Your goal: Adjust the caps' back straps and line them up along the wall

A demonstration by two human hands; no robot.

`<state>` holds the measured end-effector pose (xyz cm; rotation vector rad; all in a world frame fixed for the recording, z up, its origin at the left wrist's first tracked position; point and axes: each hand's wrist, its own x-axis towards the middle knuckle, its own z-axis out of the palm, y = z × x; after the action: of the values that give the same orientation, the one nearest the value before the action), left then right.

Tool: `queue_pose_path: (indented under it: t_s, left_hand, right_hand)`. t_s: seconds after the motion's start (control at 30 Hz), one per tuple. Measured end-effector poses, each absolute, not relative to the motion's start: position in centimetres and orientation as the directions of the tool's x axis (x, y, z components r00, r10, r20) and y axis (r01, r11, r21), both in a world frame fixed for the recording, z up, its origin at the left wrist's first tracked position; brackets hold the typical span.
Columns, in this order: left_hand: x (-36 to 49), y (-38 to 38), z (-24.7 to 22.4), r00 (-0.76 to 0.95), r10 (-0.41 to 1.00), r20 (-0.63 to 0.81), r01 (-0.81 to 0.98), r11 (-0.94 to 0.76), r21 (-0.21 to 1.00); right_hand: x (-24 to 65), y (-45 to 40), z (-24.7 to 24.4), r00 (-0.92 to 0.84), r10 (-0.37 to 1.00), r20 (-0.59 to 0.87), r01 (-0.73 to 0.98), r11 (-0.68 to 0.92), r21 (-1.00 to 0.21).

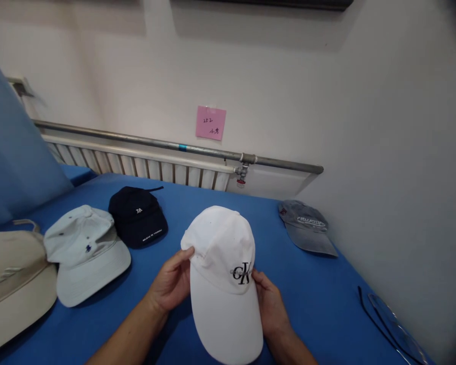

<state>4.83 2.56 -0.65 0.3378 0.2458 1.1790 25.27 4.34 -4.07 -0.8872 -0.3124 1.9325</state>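
A white cap (224,294) with a black letter logo is held up over the blue surface, its brim pointing down toward me. My left hand (173,281) grips its left edge, thumb on the outside and the other fingers partly hidden behind it. On the right edge, near the logo, my right hand (269,304) holds the cap too, with some fingertips out of sight behind it.
Left on the blue cover (197,195) lie a beige cap (15,274), a pale cap (87,253) and a black cap (139,218). A grey cap (307,228) and glasses (393,324) lie right. Behind are a radiator (137,165) and pipe (137,139).
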Motion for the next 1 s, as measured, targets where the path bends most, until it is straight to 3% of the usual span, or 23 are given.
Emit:
queue_pose_path:
  t_s: [0.4,0.7,1.0]
  left_hand:
    - [4.77,2.54,-0.84,0.322,0.939,-0.121,-0.870,0.344,0.353]
    - [4.83,2.71,-0.08,0.195,0.950,-0.243,-0.899,0.272,0.344]
    - [4.58,3.04,-0.35,0.179,0.960,-0.213,-0.916,0.242,0.319]
  right_hand:
    - [25.41,4.54,-4.63,-0.215,0.858,-0.466,-0.678,-0.475,-0.561]
    - [25.53,4.60,-4.69,-0.212,0.861,-0.462,-0.705,-0.462,-0.538]
    - [25.24,4.47,-4.32,-0.210,0.871,-0.445,-0.679,-0.458,-0.574]
